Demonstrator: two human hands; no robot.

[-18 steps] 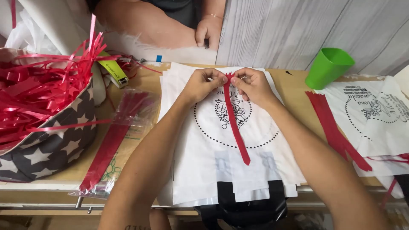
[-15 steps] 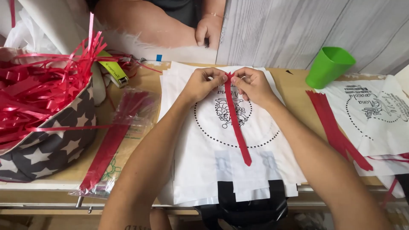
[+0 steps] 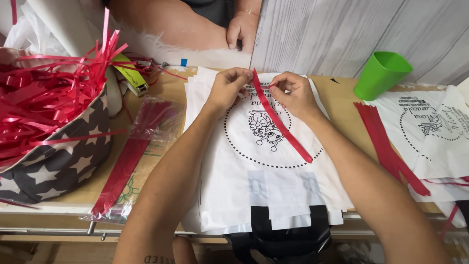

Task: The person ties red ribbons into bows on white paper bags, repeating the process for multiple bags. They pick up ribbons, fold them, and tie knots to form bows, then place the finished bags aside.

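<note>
Both my hands are up at the top edge of the white bag stack (image 3: 254, 195). Left hand (image 3: 228, 89) has thumb and fingertips pinched together on the top end of the red ribbon strip (image 3: 281, 122). Right hand (image 3: 292, 93) sits just right of it, fingers closed on the same end, maybe on a fold of it (can't tell exactly, fingers cover the spot).

Strip runs from the pinch point diagonally down and away to the right, lying flat across the printed dotted circle on the top bag. Free end rests on the bag, below the right wrist.

Handling judgement:
- Strip: very light, thin, limp, looks glossy, so probably slippery. It won't hold shape. Take it at the end with a fingertip pinch; a grip mid-length would let both ends flop.
- Bags: thin plastic, soft, likely slide on each other. Pressing down with the hand heel should keep the stack from shifting.

Around the hands:
- Left of my left arm: clear sleeve of red strips (image 3: 128, 161) on the bench (image 3: 342, 98), then a star-print basket (image 3: 58, 166) full of loose red ribbon.
- Right of my right hand: green cup (image 3: 380, 74), more red strips (image 3: 386, 146), and a second printed bag (image 3: 430, 132).
- Beyond my hands: another person's hand (image 3: 242, 29), resting at the far side, well apart from mine.
</note>
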